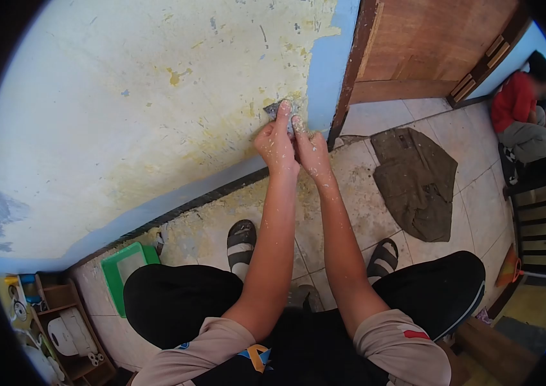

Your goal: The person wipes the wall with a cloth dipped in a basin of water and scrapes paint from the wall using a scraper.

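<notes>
Both of my hands are together against the wall [157, 83], close to its right edge by the door frame. My left hand [276, 145] is closed on a scraper [272, 110], its thumb stretched along the grey metal blade. Beside it, my right hand [313, 153] is closed round the same scraper, thumb pointing up. The blade meets the wall surface, where pale paint is worn and chipped and yellowish patches show. Flecks of paint cling to my fingers and forearms. Most of the scraper's handle is hidden by my hands.
Paint debris litters the tiled floor [202, 238]. A green tray [113, 283] lies by my left knee, a dark brown garment [414, 183] on the right. Past the wooden door [427, 45], another person [517, 106] in red crouches. A wooden shelf [61, 296] stands lower left.
</notes>
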`<state>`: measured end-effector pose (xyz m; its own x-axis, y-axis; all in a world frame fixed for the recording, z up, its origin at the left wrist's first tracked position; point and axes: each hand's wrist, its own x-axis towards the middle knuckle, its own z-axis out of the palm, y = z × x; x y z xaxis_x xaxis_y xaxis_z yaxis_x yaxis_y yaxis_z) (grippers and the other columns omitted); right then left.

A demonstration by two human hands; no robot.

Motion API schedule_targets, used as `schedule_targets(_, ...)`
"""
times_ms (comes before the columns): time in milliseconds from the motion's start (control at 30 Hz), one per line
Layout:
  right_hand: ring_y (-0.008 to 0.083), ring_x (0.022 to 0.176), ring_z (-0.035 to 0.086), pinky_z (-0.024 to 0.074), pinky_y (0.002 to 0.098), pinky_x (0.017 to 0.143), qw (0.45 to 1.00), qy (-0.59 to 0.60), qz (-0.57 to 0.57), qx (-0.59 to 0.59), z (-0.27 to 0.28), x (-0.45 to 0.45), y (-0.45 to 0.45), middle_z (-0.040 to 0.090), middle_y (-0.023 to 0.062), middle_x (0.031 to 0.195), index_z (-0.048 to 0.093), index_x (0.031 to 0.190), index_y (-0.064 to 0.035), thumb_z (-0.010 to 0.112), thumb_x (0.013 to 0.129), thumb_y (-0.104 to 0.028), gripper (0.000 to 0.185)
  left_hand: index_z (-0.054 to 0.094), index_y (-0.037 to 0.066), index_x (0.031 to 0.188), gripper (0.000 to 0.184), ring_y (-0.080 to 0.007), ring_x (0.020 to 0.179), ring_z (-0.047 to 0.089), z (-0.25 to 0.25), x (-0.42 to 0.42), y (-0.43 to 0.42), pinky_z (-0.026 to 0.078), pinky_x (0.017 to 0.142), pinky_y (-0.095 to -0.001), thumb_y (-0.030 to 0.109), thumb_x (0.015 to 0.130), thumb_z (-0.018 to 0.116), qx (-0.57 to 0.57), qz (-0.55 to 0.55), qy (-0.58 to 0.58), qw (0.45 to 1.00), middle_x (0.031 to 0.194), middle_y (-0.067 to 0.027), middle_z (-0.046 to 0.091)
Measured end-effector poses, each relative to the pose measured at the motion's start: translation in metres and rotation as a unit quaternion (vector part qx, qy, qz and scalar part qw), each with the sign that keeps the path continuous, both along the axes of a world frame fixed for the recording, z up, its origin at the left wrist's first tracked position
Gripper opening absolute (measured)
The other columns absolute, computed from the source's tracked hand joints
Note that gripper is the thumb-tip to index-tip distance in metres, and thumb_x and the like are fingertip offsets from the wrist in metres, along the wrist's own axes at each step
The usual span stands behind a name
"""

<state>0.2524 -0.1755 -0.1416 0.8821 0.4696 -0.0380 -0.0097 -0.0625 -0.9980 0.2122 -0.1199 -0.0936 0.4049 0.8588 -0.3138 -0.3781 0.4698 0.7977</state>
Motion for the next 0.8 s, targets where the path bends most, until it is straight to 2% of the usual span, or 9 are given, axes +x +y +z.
schedule_targets(100, 0.0208, 0.059, 0.061, 0.0477, 0.0403, 0.060, 0.999, -0.039, 0.005, 0.019, -0.007, 0.003, 0.006, 0.064, 0.0172, 0.061, 0.068, 0.083, 0.0106, 0.061, 0.097, -0.048, 0.061, 0.061, 0.006, 0.066, 0.034, -0.0077, 0.055, 0.049, 0.004, 0.002, 0.000, 0.040, 0.050, -0.0251, 0.024, 0.085, 0.083, -0.006, 0.002, -0.008, 1.000, 0.065, 0.0006, 0.058)
schedule_targets(167, 0.0281, 0.059, 0.067, 0.0485, 0.0433, 0.060, 0.994, -0.083, -0.063, 0.021, -0.005, -0.012, 0.006, 0.065, 0.0227, 0.062, 0.069, 0.081, 0.0108, 0.061, 0.096, -0.051, 0.064, 0.063, 0.005, 0.067, 0.034, -0.0075, 0.056, 0.049, -0.001, 0.000, -0.003, 0.041, 0.052, -0.0247, 0.025, 0.085, 0.083, -0.006, 0.014, -0.010, 1.000, 0.066, 0.0008, 0.058)
schedule_targets(200, 0.0281, 0.059, 0.067, 0.0485, 0.0433, 0.060, 0.995, -0.082, -0.062, 0.020, -0.011, -0.017, 0.005, 0.065, 0.0227, 0.062, 0.069, 0.081, 0.0108, 0.061, 0.096, -0.051, 0.064, 0.063, 0.005, 0.067, 0.034, -0.0075, 0.056, 0.049, -0.010, -0.003, -0.003, 0.041, 0.052, -0.0247, 0.025, 0.085, 0.083, -0.008, 0.015, -0.009, 1.000, 0.066, 0.0008, 0.058)
schedule_targets(267, 0.0351, 0.062, 0.069, 0.0493, 0.0461, 0.060, 0.990, -0.045, -0.090, -0.101, -0.021, -0.020, 0.006, 0.066, 0.0257, 0.064, 0.070, 0.078, 0.0099, 0.061, 0.096, -0.052, 0.065, 0.064, 0.004, 0.068, 0.034, -0.0075, 0.059, 0.050, -0.028, -0.006, -0.001, 0.042, 0.053, -0.0241, 0.027, 0.087, 0.081, 0.000, 0.002, -0.013, 1.000, 0.068, -0.0002, 0.060)
schedule_targets(500, 0.0372, 0.059, 0.067, 0.0489, 0.0466, 0.060, 0.986, -0.046, -0.142, -0.072, -0.022, -0.038, 0.014, 0.065, 0.0247, 0.062, 0.069, 0.079, 0.0106, 0.060, 0.096, -0.053, 0.066, 0.072, -0.001, 0.078, 0.036, -0.0065, 0.059, 0.050, -0.040, -0.017, 0.005, 0.042, 0.055, -0.0232, 0.032, 0.093, 0.075, 0.071, 0.011, -0.005, 0.997, 0.069, 0.0000, 0.062)
schedule_targets(567, 0.0312, 0.055, 0.066, 0.0475, 0.0454, 0.057, 0.984, -0.049, -0.159, -0.056, -0.030, -0.040, 0.017, 0.064, 0.0241, 0.060, 0.069, 0.079, 0.0112, 0.061, 0.096, -0.050, 0.064, 0.071, 0.001, 0.086, 0.032, -0.0071, 0.061, 0.054, -0.043, -0.023, 0.006, 0.048, 0.057, -0.0238, 0.032, 0.095, 0.072, 0.107, -0.013, 0.021, 0.994, 0.074, -0.0009, 0.064)
schedule_targets(700, 0.0231, 0.052, 0.060, 0.0459, 0.0437, 0.056, 0.987, -0.023, -0.150, -0.049, -0.017, -0.046, 0.009, 0.062, 0.0226, 0.058, 0.067, 0.079, 0.0123, 0.062, 0.097, -0.046, 0.061, 0.071, 0.002, 0.081, 0.034, -0.0064, 0.059, 0.053, -0.043, -0.023, 0.005, 0.047, 0.056, -0.0234, 0.033, 0.095, 0.072, 0.112, -0.020, 0.042, 0.993, 0.071, 0.0005, 0.061)
schedule_targets(767, 0.0167, 0.053, 0.054, 0.0440, 0.0423, 0.054, 0.987, -0.051, -0.145, -0.041, -0.021, -0.045, 0.007, 0.060, 0.0204, 0.055, 0.066, 0.078, 0.0128, 0.063, 0.098, -0.043, 0.059, 0.073, -0.002, 0.080, 0.036, -0.0050, 0.058, 0.048, -0.036, -0.023, 0.001, 0.043, 0.056, -0.0225, 0.031, 0.095, 0.072, 0.087, -0.016, 0.014, 0.996, 0.066, 0.0023, 0.059)
schedule_targets(800, 0.0167, 0.053, 0.054, 0.0440, 0.0423, 0.054, 0.987, -0.051, -0.145, -0.041, -0.023, -0.044, 0.006, 0.060, 0.0204, 0.055, 0.066, 0.078, 0.0128, 0.063, 0.098, -0.043, 0.059, 0.073, -0.002, 0.080, 0.036, -0.0050, 0.058, 0.048, -0.035, -0.022, 0.000, 0.043, 0.056, -0.0225, 0.031, 0.095, 0.072, 0.087, -0.016, 0.014, 0.996, 0.066, 0.0023, 0.059)
